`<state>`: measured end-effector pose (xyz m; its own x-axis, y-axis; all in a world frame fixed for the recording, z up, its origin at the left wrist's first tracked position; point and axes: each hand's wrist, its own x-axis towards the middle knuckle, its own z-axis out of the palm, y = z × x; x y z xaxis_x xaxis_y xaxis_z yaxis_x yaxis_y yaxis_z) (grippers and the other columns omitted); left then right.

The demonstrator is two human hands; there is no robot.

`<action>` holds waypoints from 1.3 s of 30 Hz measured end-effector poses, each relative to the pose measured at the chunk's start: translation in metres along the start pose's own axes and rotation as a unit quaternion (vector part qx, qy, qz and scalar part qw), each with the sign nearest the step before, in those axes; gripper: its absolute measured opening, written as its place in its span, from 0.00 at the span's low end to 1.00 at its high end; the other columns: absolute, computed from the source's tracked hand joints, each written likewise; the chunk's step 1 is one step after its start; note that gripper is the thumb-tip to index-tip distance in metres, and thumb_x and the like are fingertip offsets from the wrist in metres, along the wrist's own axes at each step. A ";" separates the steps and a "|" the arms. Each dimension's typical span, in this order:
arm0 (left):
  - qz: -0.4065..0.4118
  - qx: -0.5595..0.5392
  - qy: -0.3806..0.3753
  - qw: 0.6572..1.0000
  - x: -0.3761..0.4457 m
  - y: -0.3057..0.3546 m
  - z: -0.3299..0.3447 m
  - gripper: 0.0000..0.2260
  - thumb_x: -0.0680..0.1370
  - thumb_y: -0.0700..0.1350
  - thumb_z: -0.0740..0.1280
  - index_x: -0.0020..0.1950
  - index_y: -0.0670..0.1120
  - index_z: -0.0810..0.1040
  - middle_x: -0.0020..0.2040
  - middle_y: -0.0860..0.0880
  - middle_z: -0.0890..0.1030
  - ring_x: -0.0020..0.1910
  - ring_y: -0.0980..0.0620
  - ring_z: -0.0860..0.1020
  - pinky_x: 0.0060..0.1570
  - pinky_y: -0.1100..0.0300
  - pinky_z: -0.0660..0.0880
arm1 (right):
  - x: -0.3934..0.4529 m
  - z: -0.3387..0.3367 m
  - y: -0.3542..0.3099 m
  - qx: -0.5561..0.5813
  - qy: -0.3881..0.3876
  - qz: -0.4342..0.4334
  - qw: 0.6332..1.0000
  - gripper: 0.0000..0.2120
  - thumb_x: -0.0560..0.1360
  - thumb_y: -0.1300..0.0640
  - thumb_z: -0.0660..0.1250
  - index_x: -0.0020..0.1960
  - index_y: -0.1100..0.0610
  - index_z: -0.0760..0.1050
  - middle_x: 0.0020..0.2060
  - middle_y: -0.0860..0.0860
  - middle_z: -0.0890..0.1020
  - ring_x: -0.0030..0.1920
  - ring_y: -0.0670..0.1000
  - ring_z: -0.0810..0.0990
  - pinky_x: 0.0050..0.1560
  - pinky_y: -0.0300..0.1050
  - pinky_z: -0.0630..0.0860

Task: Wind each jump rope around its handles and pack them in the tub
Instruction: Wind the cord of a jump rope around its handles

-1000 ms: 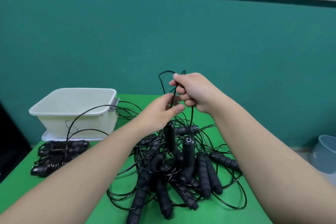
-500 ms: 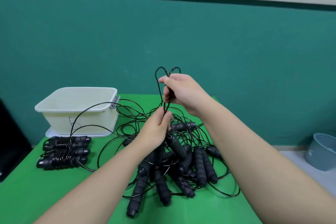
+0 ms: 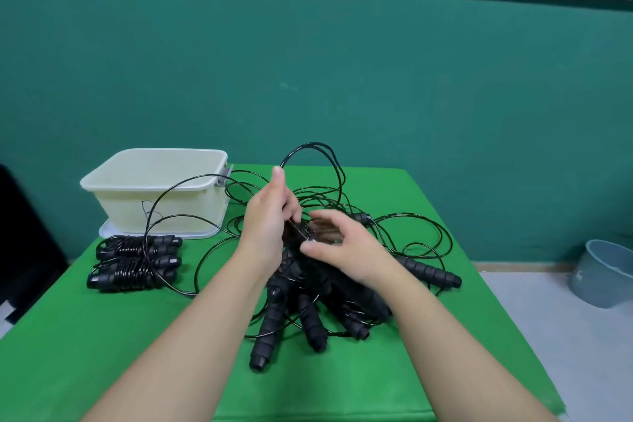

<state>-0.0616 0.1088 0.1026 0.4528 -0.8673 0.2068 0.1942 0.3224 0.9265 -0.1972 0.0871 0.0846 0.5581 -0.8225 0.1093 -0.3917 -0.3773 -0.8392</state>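
1. While both hands are busy over the middle of the table (image 3: 102,336), the far left corner has the cream tub (image 3: 154,195) sitting on a flat white lid (image 3: 109,233). It looks like nothing's been packed in it yet, though I can't see all the way to the bottom.
2. Just in front of the tub, near the left edge, two wound ropes (image 3: 135,262) lie side by side, cord coiled round their black handles.
3. One loose cord (image 3: 171,192) arcs up from that area across the tub's front and heads toward the middle.
4. Left hand (image 3: 269,216) is up over the pile, index finger pointing straight up, the other fingers curled on a black rope loop (image 3: 310,151) that stands up behind it.
5. Right hand (image 3: 337,245) is just beside the left one, thumb and fingers curled in toward each other. It's blurry, so I can't tell whether it's actually pinching the rope or just closing in on it.
6. Under both hands, mid-table, sits the tangled pile of ropes (image 3: 301,312), black ribbed handles fanning toward the near edge.
7. One handle (image 3: 428,272) pokes out toward the right edge, with cord loops lying round it.
8. Off the table on the right, a grey bucket (image 3: 603,271) stands on the floor.
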 end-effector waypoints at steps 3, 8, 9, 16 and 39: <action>0.003 -0.033 0.028 0.999 -0.010 0.003 -0.001 0.24 0.81 0.52 0.60 0.25 0.50 0.64 0.21 0.54 0.64 0.28 0.50 0.63 0.35 0.56 0.61 | -0.011 0.014 0.009 0.022 -0.023 0.009 0.999 0.29 0.62 0.44 0.78 0.60 0.40 0.71 0.55 0.42 0.80 0.56 0.41 0.79 0.63 0.41 0.72; -0.080 -0.217 0.040 0.972 -0.013 0.007 -0.014 0.21 0.81 0.55 0.57 0.30 0.49 0.59 0.24 0.53 0.58 0.25 0.53 0.64 0.32 0.61 0.62 | -0.022 0.021 0.011 -0.010 -0.045 0.004 0.999 0.34 0.65 0.51 0.79 0.66 0.41 0.66 0.57 0.37 0.78 0.56 0.34 0.75 0.56 0.26 0.68; -0.090 -0.242 0.044 0.965 -0.013 0.008 -0.016 0.22 0.81 0.55 0.57 0.30 0.49 0.59 0.24 0.53 0.59 0.25 0.53 0.65 0.33 0.61 0.63 | -0.023 0.021 0.012 -0.018 -0.048 0.002 0.999 0.35 0.65 0.51 0.78 0.66 0.41 0.65 0.57 0.36 0.77 0.57 0.34 0.75 0.57 0.28 0.68; -0.105 -0.133 -0.018 0.985 -0.015 -0.016 -0.027 0.11 0.79 0.48 0.62 0.40 0.46 0.77 0.38 0.48 0.79 0.43 0.49 0.77 0.50 0.56 0.74 | -0.016 0.037 0.013 -0.156 0.051 0.051 0.985 0.17 0.65 0.45 0.68 0.50 0.47 0.66 0.44 0.45 0.79 0.46 0.52 0.78 0.46 0.47 0.74; -0.187 -0.116 -0.006 0.975 -0.010 -0.087 -0.053 0.17 0.73 0.33 0.67 0.62 0.42 0.73 0.54 0.42 0.80 0.55 0.46 0.79 0.54 0.51 0.77 | 0.013 0.050 0.068 -0.152 -0.013 0.049 0.987 0.23 0.63 0.48 0.71 0.54 0.47 0.66 0.49 0.46 0.76 0.51 0.50 0.76 0.52 0.52 0.75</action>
<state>-0.0368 0.1099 0.0035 0.3025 -0.9446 -0.1276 0.5366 0.0581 0.8418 -0.1802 0.0717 0.0026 0.5239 -0.8516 0.0196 -0.6439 -0.4109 -0.6454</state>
